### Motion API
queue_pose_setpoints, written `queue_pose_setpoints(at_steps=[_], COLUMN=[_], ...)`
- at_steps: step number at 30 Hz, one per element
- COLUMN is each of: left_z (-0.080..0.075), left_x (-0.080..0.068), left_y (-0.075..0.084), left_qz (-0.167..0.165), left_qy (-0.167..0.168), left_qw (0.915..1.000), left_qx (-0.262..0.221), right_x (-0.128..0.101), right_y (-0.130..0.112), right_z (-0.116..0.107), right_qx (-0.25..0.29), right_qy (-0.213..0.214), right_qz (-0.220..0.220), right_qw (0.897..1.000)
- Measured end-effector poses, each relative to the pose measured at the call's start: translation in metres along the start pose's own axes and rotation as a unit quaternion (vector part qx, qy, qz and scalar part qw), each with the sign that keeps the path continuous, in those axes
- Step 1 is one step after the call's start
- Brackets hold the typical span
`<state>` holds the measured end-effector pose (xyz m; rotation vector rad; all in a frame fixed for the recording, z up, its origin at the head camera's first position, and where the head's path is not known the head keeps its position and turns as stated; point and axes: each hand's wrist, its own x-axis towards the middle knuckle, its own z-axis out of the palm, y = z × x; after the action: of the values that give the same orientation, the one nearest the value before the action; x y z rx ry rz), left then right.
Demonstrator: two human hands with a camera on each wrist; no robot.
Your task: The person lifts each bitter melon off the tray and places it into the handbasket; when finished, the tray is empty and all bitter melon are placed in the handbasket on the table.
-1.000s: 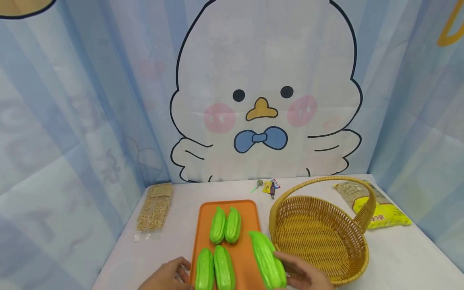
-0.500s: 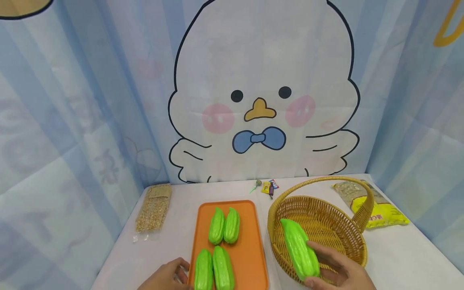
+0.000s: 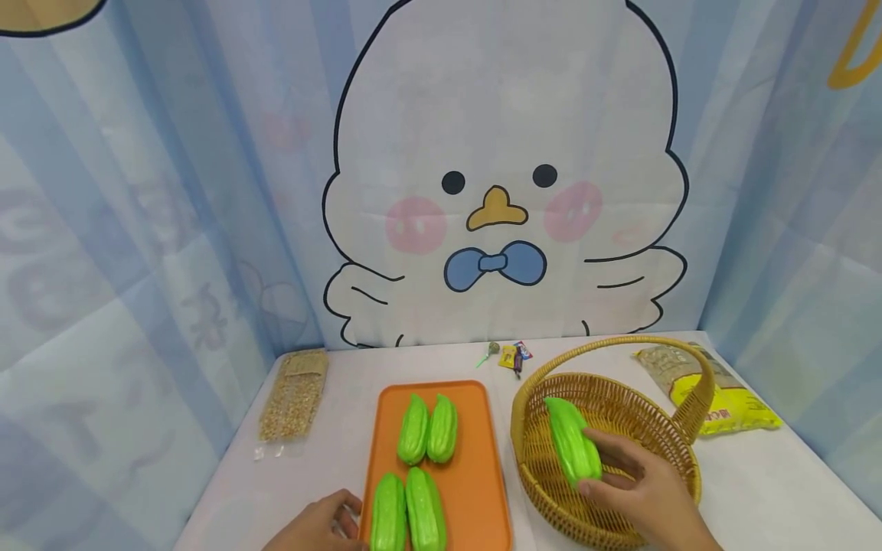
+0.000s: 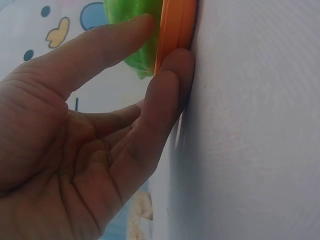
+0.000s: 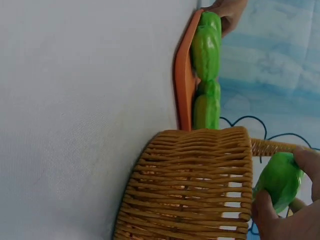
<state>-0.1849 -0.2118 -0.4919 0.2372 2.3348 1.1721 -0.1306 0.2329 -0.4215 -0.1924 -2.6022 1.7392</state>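
The right hand (image 3: 641,490) grips a glossy ridged green gourd (image 3: 572,442) inside the woven wicker basket (image 3: 678,459); left hand (image 3: 320,524) relaxed.

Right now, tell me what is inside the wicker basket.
Inside the wicker basket, one green gourd is gripped by the right hand over the woven floor. No other item shows, though hand and gourd hide part of the floor, so contact there cannot be told.

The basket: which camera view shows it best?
The head view: the whole basket, with rim and handle, and the right hand holding a gourd inside. The right wrist view shows only its outer wall. The left wrist view shows none of it.
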Motion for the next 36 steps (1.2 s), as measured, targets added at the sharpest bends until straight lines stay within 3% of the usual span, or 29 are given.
queue_pose_setpoints(at_steps=[12, 36], left_z=[0.000, -0.003], left_x=[0.002, 0.001], left_y=[-0.001, -0.002], left_qz=[-0.003, 0.003], left_qy=[-0.007, -0.019], left_qw=[1.0000, 0.9998], left_qx=[-0.002, 0.011], right_x=[0.028, 0.058], right_y=[0.021, 0.033], right_z=[0.005, 0.008], right_qx=[-0.101, -0.101], right_qy=[0.006, -0.074], right_qz=[-0.032, -0.055], right_qw=[0.994, 0.991])
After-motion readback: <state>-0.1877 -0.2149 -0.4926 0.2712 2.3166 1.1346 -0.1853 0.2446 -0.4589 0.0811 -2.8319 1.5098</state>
